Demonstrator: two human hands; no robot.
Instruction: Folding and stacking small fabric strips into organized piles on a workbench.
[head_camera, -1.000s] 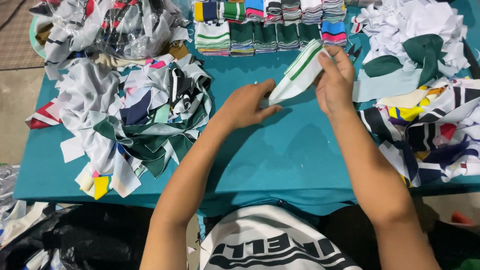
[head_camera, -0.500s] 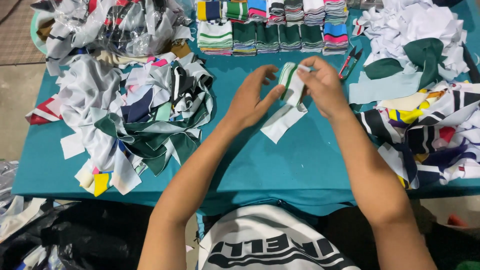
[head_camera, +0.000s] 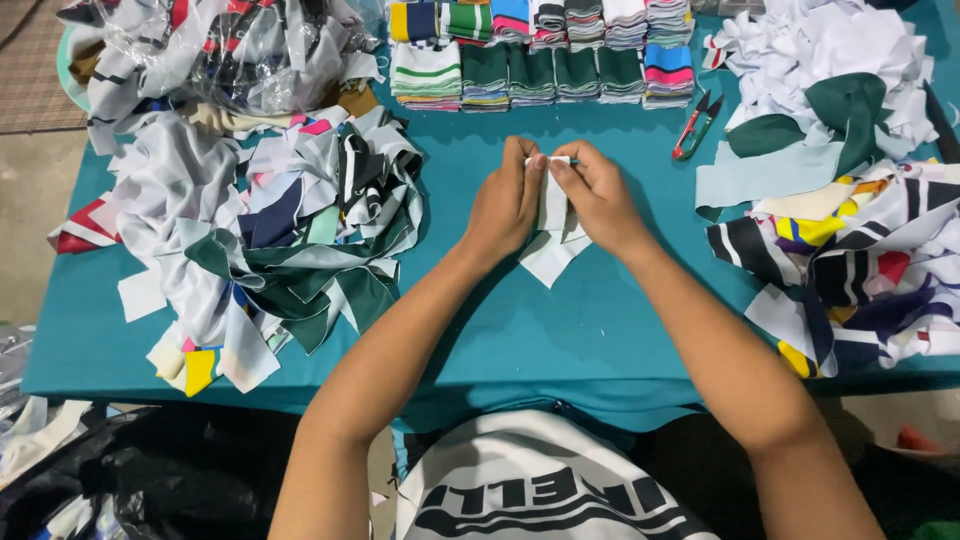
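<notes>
Both hands meet at table centre. Left hand (head_camera: 510, 205) and right hand (head_camera: 598, 200) pinch the top edge of a small folded white fabric strip with a thin green stripe (head_camera: 553, 225); thumbs and forefingers closed on it, other fingers curled in. Strip hangs between the palms, lower end touching the teal cloth-covered table (head_camera: 560, 340). Most of the strip is hidden behind the fingers, so fold count unreadable.

Hidden or cut off:
- Clear plastic bag of mixed fabric offcuts (head_camera: 250, 45), far left, top cropped by the frame; contents blurred by glare.
- A pale round basin rim (head_camera: 68, 60) shows behind that bag; what's in it can't be seen.
- Right-hand heap runs off the frame edge.
- Dark plastic bags (head_camera: 130, 480) under the near-left table edge, contents not visible.

Counts:
- One red-handled thread snip (head_camera: 697, 127), right of the hands, well apart.
- Folded striped knit pieces in stacks (head_camera: 530, 60) along the far edge: about six stacks in the front row, more behind, back row cropped, exact total unclear.
- Two loose heaps: white, green and navy scrap pile (head_camera: 270, 230) on the left, white and multicolour scrap pile (head_camera: 850, 190) on the right. Pieces too tangled to count.
</notes>
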